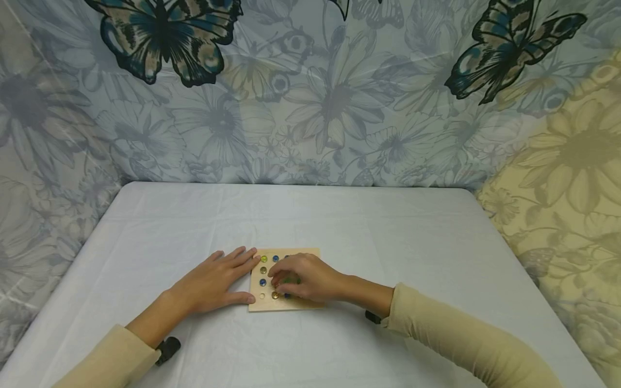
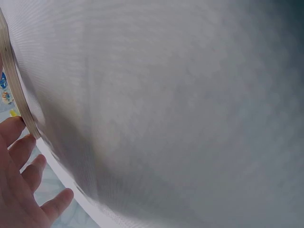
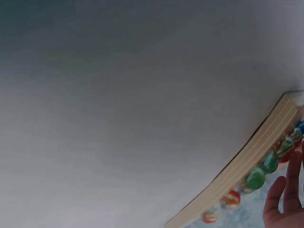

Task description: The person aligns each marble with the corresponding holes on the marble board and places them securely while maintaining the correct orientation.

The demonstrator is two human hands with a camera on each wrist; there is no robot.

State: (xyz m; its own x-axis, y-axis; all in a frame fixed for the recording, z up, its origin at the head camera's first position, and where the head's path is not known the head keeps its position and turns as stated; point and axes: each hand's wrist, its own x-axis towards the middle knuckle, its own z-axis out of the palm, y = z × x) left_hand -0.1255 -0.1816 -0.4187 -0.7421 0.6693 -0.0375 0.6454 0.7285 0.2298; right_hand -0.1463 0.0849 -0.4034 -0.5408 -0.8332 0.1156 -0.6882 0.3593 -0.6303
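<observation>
A square wooden board (image 1: pixel 286 305) lies on the table, with glass marbles in rows on it. Blue marbles (image 1: pixel 262 282), a yellow-green marble (image 1: pixel 264 258) and a gold marble (image 1: pixel 275 295) show in the head view. My left hand (image 1: pixel 218 280) lies spread at the board's left edge, its fingertips and thumb touching it. Over the board's middle, my right hand (image 1: pixel 308 277) has its thumb and fingers curled round a reddish marble (image 1: pixel 275 285), which they partly hide. Along the board's side, the right wrist view shows green marbles (image 3: pixel 255 179) and an orange-white marble (image 3: pixel 231 199).
A white cloth (image 1: pixel 388 231) covers the table. Behind it hangs a fabric backdrop (image 1: pixel 310 134) with flowers and butterflies. At the board's near left corner is a pale round spot (image 1: pixel 262 296), a clear marble or a bare hollow; I cannot tell which.
</observation>
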